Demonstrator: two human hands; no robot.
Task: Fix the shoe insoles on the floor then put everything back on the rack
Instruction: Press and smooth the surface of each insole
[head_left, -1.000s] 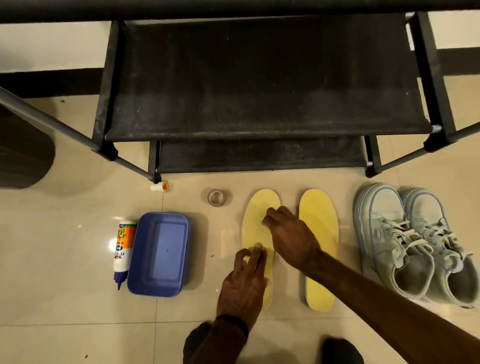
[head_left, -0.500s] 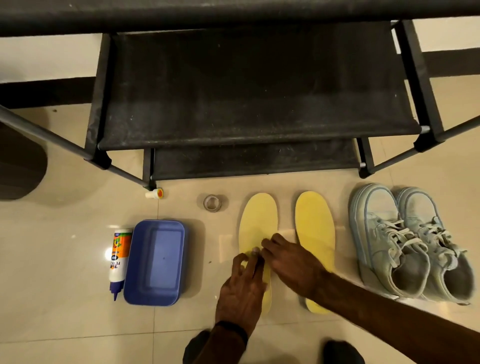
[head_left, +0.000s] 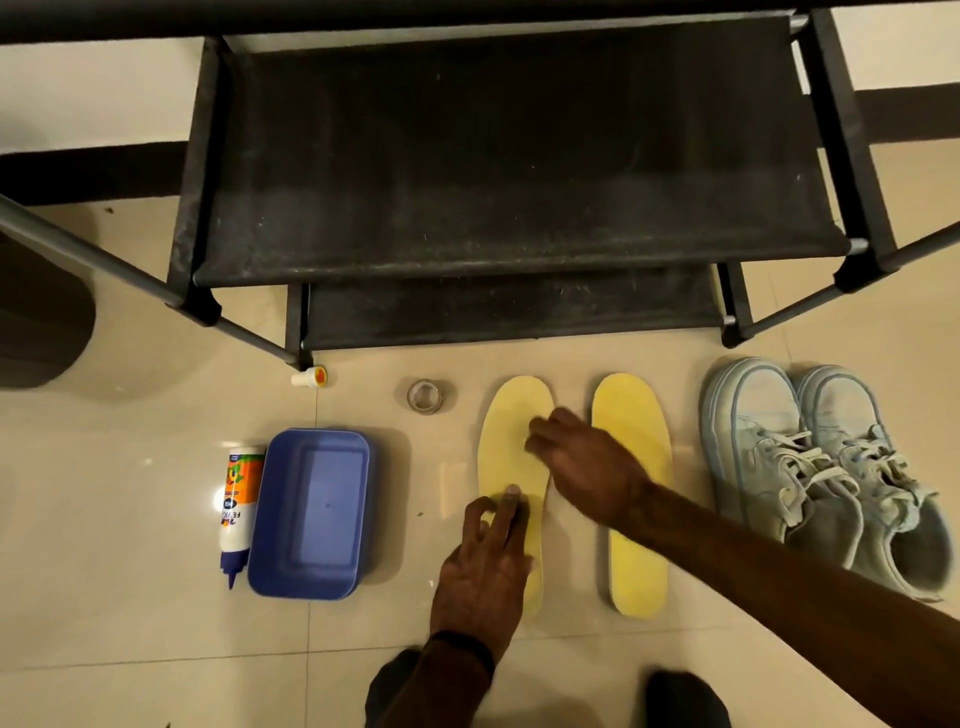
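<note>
Two yellow insoles lie side by side on the tiled floor in front of the black shoe rack (head_left: 509, 156). My left hand (head_left: 483, 566) presses its fingertips flat on the heel half of the left insole (head_left: 511, 421). My right hand (head_left: 582, 462) rests with bent fingers on the middle of that same insole, its forearm crossing over the right insole (head_left: 631, 415). Neither hand grips anything. A pair of pale blue sneakers (head_left: 826, 467) stands to the right of the insoles.
A roll of clear tape (head_left: 425, 396) lies left of the insoles' toes. Further left sit a blue plastic tray (head_left: 311, 512), a glue bottle (head_left: 236, 512) lying on its side, and a small cap (head_left: 310, 376) by the rack's leg. My dark-socked feet show at the bottom edge.
My right hand slid toward the heel along the left insole, then back up to its middle. My left hand stayed pressed near the heel half.
</note>
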